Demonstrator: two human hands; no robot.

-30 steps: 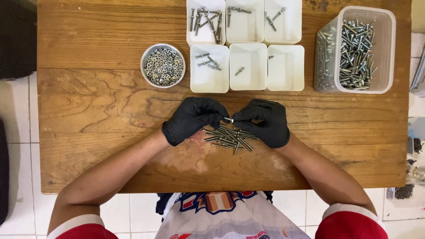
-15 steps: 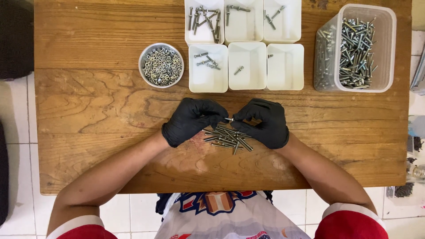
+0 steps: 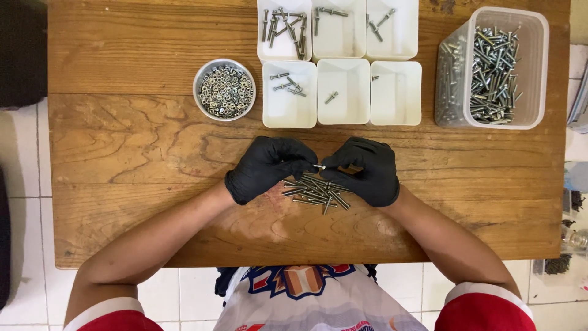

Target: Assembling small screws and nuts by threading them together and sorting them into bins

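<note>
Both of my hands wear black gloves and meet over the middle of the wooden table (image 3: 122, 159). My left hand (image 3: 266, 167) and my right hand (image 3: 367, 170) pinch one small silver bolt (image 3: 318, 166) between their fingertips, each at one end. Just below the hands lies a loose pile of bolts (image 3: 315, 191) on the table. I cannot tell whether a nut sits on the held bolt.
A round bowl of nuts (image 3: 225, 90) stands at the back left. Several white trays (image 3: 339, 62) with a few bolts sit behind the hands. A clear tub of bolts (image 3: 493, 70) stands at the back right. White floor tiles surround the table.
The hands stay together on the bolt; the fingers shift only slightly. The pile and containers have not moved.
</note>
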